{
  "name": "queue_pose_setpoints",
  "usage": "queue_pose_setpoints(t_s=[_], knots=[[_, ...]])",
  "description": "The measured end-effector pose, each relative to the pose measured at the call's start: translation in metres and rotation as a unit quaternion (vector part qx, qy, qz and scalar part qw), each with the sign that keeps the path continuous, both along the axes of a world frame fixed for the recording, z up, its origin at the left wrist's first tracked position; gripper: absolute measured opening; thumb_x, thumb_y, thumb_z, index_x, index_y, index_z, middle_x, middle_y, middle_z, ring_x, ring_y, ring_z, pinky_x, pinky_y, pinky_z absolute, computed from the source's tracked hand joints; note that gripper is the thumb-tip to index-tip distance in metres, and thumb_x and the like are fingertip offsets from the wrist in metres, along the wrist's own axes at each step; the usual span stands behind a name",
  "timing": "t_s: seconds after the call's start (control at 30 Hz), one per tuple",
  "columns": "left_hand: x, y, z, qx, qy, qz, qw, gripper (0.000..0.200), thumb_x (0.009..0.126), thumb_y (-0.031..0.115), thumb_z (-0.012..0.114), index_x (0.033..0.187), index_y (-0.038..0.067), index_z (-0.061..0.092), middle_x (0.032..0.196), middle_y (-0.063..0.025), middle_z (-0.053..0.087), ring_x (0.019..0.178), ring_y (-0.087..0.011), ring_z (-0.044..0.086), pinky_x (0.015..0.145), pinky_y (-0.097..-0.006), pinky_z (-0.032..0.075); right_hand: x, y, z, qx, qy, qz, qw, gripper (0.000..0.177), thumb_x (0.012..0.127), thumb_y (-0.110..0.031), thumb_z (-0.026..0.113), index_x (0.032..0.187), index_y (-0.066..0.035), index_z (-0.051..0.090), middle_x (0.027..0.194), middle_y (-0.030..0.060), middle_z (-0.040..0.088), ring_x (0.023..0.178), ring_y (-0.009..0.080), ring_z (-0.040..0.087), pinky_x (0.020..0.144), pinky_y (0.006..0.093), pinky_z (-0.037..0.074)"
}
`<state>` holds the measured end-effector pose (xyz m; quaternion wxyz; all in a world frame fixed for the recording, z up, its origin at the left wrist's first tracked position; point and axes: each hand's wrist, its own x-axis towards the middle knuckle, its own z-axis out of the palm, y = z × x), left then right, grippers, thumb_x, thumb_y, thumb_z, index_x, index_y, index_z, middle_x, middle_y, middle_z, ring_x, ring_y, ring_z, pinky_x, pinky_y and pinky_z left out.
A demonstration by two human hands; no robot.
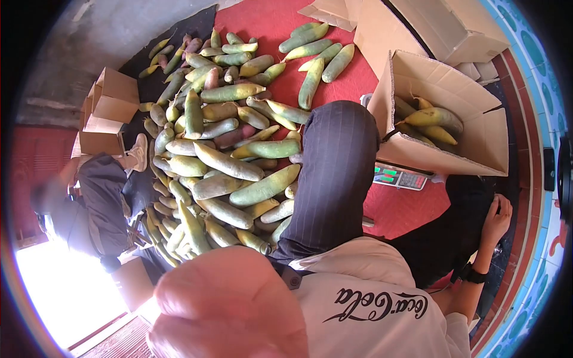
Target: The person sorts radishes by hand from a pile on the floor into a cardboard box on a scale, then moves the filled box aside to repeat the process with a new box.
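Close to the camera at the lower left, a large, blurred pink shape appears to be my left hand [233, 304]. Its fingers cannot be made out. My right hand [498, 219] rests on my right leg, fingers loosely curled, with nothing visible in them; a dark band circles that wrist. A big heap of long green radishes [230, 164], some purplish, lies beyond my left knee [337, 161]. To the right, an open cardboard box [459, 89] holds several radishes [439, 122]. It stands over a digital scale [401, 177] with green digits lit.
Another person [98, 191], partly blurred, is at the left of the heap. Cardboard boxes [113, 98] stand behind that person, and more cardboard [444, 27] is at the upper right. Red sheeting [262, 21] covers the floor; a tiled edge [540, 119] runs along the right.
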<state>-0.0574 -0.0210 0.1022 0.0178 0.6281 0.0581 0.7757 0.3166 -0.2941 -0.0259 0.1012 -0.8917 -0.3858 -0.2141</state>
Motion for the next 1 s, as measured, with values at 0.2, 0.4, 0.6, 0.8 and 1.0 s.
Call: queue_pose_setpoints(t_s=[0.2, 0.4, 0.6, 0.8, 1.0], knots=[[-0.009, 0.044, -0.035, -0.075, 0.075, 0.041, 0.994, 0.052, 0.081, 0.012, 0.048, 0.130, 0.002, 0.031, 0.112, -0.0225, 0.051, 0.083, -0.0252, 0.058, 0.072, -0.0341, 0.044, -0.001, 0.000, 0.001, -0.005, 0.011, -0.021, 1.000, 0.013, 0.087, -0.010, 0.053, 0.092, -0.001, 0.061, 0.091, 0.0128, 0.062, 0.088, 0.0305, 0.057, 0.078, 0.0377, 0.045], [-0.050, 0.094, -0.125, -0.376, 0.250, 0.073, 0.889, 0.065, 0.078, -0.007, 0.050, 0.136, 0.000, 0.022, 0.108, -0.0195, 0.055, 0.090, -0.0229, 0.059, 0.073, -0.0296, 0.047, 0.001, -0.004, 0.001, -0.017, 0.013, -0.015, 1.000, 0.014, 0.088, -0.012, 0.052, 0.093, -0.001, 0.060, 0.092, 0.0128, 0.061, 0.088, 0.0307, 0.057, 0.079, 0.0381, 0.044], [-0.136, 0.098, -0.285, -0.525, 0.437, 0.193, 0.704, 0.060, 0.074, 0.007, 0.061, 0.130, 0.007, 0.037, 0.100, -0.0160, 0.058, 0.094, -0.0310, 0.056, 0.083, -0.0403, 0.046, 0.006, -0.009, -0.002, -0.023, 0.007, -0.010, 1.000, 0.015, 0.089, -0.013, 0.051, 0.095, -0.001, 0.060, 0.093, 0.0126, 0.061, 0.089, 0.0307, 0.057, 0.079, 0.0379, 0.044], [-0.172, 0.063, -0.314, -0.512, 0.624, 0.299, 0.510, 0.058, 0.071, 0.020, 0.066, 0.124, 0.010, 0.045, 0.122, -0.0119, 0.049, 0.118, -0.0307, 0.041, 0.098, -0.0463, 0.033, 0.008, -0.010, -0.005, -0.027, 0.012, -0.015, 0.999, 0.016, 0.090, -0.013, 0.050, 0.095, -0.001, 0.060, 0.093, 0.0125, 0.061, 0.090, 0.0308, 0.057, 0.080, 0.0378, 0.044], [-0.211, 0.090, -0.309, -0.562, 0.627, 0.369, 0.394, 0.070, 0.069, 0.023, 0.069, 0.132, 0.014, 0.039, 0.140, -0.0071, 0.033, 0.133, -0.0277, 0.024, 0.106, -0.0490, 0.023, 0.018, -0.013, -0.008, -0.044, 0.003, -0.001, 0.999, 0.017, 0.090, -0.014, 0.050, 0.096, -0.001, 0.059, 0.093, 0.0129, 0.061, 0.089, 0.0312, 0.057, 0.079, 0.0381, 0.044]])
